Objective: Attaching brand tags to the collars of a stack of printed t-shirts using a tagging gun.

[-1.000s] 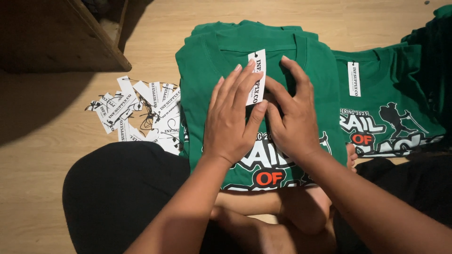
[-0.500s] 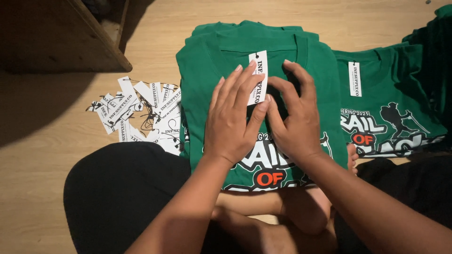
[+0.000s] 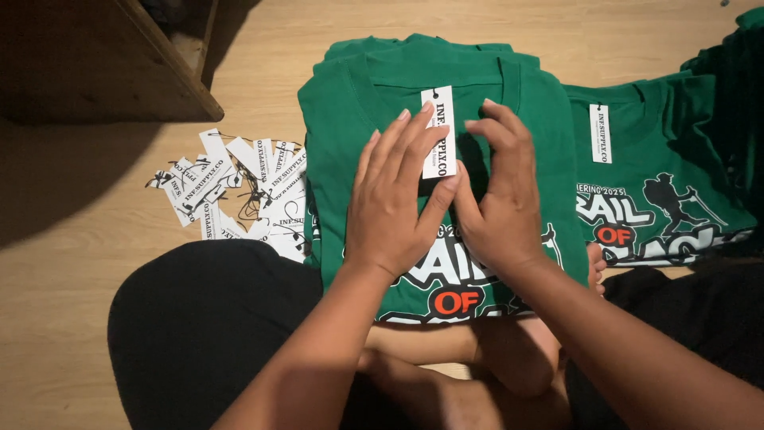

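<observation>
A folded green t-shirt [image 3: 350, 111] with a white and orange print lies on my lap and the wooden floor. A white paper hang tag [image 3: 440, 119] rests at its collar. My left hand [image 3: 394, 203] lies flat on the shirt, its fingertips spread over the tag's left edge and lower half. My right hand [image 3: 501, 195] presses the shirt just right of the tag, fingers slightly bent, thumb meeting my left thumb below the tag. Neither hand grips anything.
A second green printed shirt [image 3: 645, 183] with its own white tag [image 3: 601, 134] lies to the right, more green cloth [image 3: 736, 95] past it. Several loose white tags with black strings [image 3: 235, 187] are piled on the floor at left. A dark wooden piece of furniture [image 3: 103, 64] stands top left.
Both hands stay on the shirt. The tag has straightened a little under my left fingers, and my right fingers have lifted slightly beside it.
</observation>
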